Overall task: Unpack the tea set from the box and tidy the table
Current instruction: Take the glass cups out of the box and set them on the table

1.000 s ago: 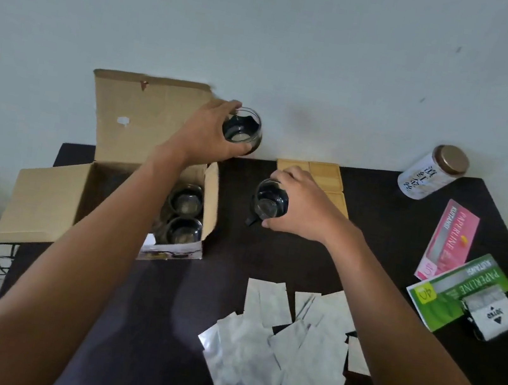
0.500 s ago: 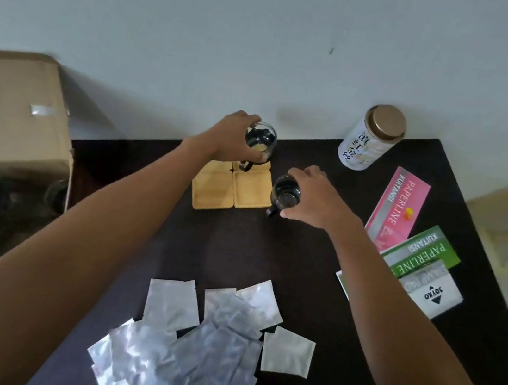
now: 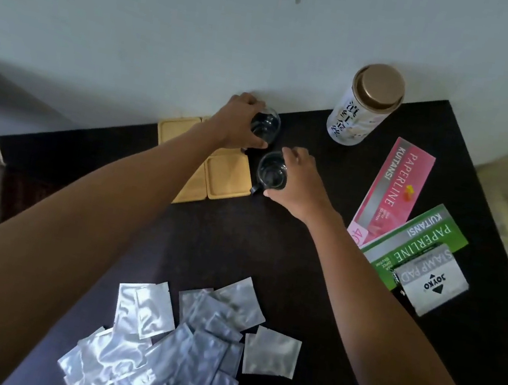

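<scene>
Beside the wooden coasters (image 3: pixel 228 176) at the desk's (image 3: pixel 271 245) far edge, two glass cups (image 3: pixel 265 125) (image 3: pixel 271 172) are gripped by the left hand (image 3: pixel 240 123) and right hand (image 3: pixel 298 179); they could be knocked together and chipped if set down so close.

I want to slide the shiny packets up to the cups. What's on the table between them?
Nothing: in the head view, only bare dark table lies between the foil packets and the glass cup in the right hand.

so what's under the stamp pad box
The stamp pad box lies on the green Paperline pack, overlapping its near end. What that covered part holds is hidden.
</scene>
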